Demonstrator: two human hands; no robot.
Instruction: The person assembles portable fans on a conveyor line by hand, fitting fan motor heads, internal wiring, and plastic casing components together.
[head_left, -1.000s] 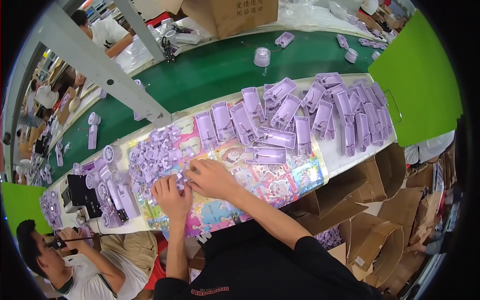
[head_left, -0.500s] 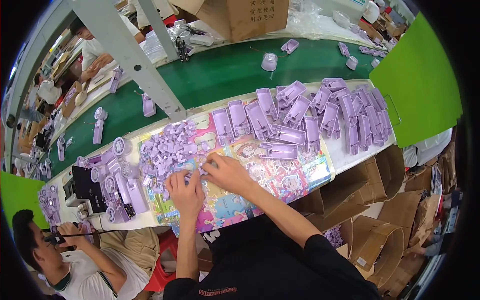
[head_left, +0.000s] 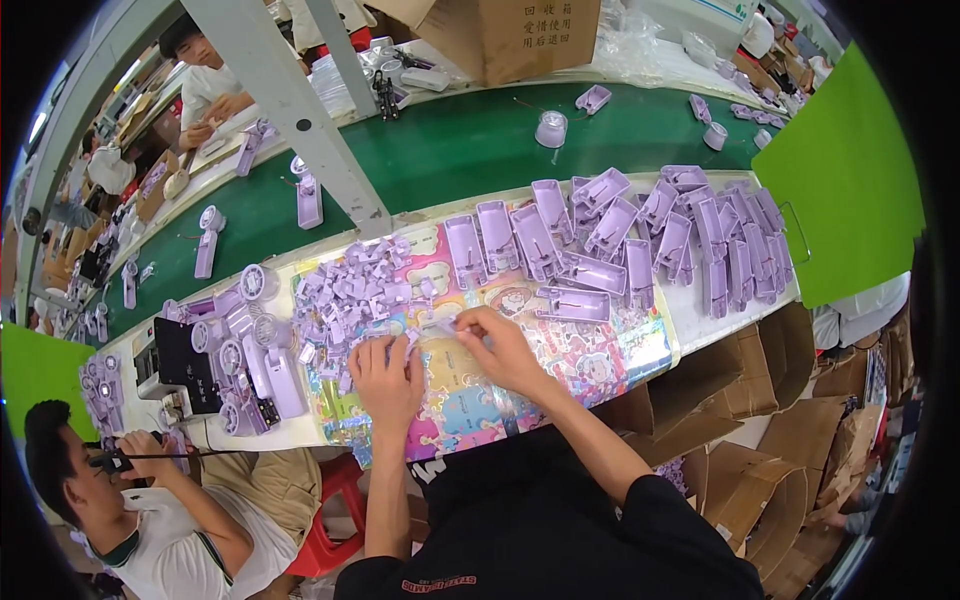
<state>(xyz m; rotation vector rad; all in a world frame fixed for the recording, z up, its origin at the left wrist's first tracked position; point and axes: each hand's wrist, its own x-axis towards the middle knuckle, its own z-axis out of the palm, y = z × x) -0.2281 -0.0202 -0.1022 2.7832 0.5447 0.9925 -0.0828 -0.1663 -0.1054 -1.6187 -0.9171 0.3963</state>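
Observation:
My left hand [head_left: 388, 378] rests at the near edge of a heap of small purple plastic parts [head_left: 350, 285], fingers curled downward. Its fingertips are partly hidden, so whatever they hold does not show. To its right, my right hand [head_left: 505, 350] pinches a small pale purple plastic part [head_left: 443, 326] between thumb and forefinger. Both hands are over a colourful printed sheet [head_left: 470, 395] covering the worktop. Beyond my right hand lie several open purple housings [head_left: 530, 240] with thin wires inside.
A green conveyor belt [head_left: 430, 150] runs behind the worktop, carrying purple pieces. Assembled purple units [head_left: 265, 365] and a black box [head_left: 185, 365] are at left, near a seated person [head_left: 190, 510]. A grey post [head_left: 310, 130] rises ahead. Cardboard boxes [head_left: 740, 380] stand at right.
My right hand has moved right, away from my left hand, with the small part at its fingertips. The whole view has shifted slightly.

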